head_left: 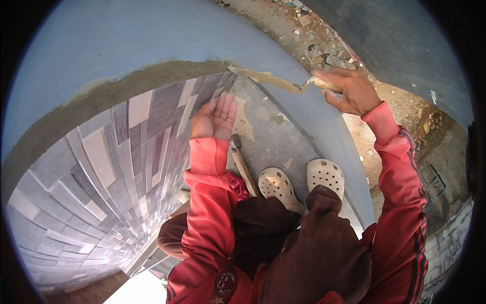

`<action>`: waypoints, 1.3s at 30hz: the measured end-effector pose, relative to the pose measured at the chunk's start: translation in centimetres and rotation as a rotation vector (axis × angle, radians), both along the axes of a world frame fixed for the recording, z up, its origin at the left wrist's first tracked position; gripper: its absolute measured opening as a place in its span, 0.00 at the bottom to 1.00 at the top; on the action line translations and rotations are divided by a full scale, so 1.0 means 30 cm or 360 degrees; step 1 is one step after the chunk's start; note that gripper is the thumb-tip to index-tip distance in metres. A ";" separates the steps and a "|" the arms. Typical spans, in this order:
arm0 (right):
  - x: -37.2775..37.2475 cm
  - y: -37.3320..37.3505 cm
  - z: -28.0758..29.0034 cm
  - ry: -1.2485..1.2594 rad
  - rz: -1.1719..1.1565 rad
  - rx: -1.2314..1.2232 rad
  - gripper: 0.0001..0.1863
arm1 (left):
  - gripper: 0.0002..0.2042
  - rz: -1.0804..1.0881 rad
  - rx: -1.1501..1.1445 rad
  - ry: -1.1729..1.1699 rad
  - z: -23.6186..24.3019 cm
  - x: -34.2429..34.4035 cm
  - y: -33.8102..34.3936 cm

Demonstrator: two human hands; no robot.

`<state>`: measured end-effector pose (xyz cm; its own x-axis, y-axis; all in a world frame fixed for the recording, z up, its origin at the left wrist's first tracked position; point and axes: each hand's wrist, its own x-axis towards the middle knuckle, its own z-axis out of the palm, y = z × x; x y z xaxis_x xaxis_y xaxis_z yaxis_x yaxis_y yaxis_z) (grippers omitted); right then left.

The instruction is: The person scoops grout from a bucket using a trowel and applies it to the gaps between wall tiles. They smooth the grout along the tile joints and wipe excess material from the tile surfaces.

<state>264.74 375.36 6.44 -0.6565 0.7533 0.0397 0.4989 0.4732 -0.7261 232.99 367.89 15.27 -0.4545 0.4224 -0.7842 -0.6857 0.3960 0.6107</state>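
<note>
My right hand (354, 91) is closed round the light handle of a trowel (271, 79). The long blade, coated with grey-brown mortar, points left and its tip meets the end of a mortar strip (136, 80). That strip runs along the top edge of a wall faced with grey and whitish tiles (101, 157), below a blue-grey painted surface (167, 33). My left hand (216, 115) is held beside the tiled wall, below the blade's tip, palm up with fingers stretched out and nothing in it.
A wooden-handled tool (243, 164) leans between the wall and my feet, which wear pale clogs (325, 177) on a grey concrete ledge (263, 121). A low blue-grey parapet (329, 121) borders it at the right. Beyond lies rubble-strewn ground (314, 40) far below.
</note>
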 end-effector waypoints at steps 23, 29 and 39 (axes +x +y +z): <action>-0.061 0.073 0.022 0.0115 0.0106 -0.0325 0.26 | 0.17 -0.0038 0.0012 -0.0007 -0.011 0.001 -0.001; -0.020 0.054 0.051 0.0449 0.0098 -0.0274 0.25 | 0.16 -0.0026 0.0012 -0.0008 -0.011 -0.013 -0.009; -0.007 0.020 0.021 0.0458 -0.0170 -0.0574 0.23 | 0.18 -0.0106 -0.0011 0.0000 -0.003 0.019 -0.019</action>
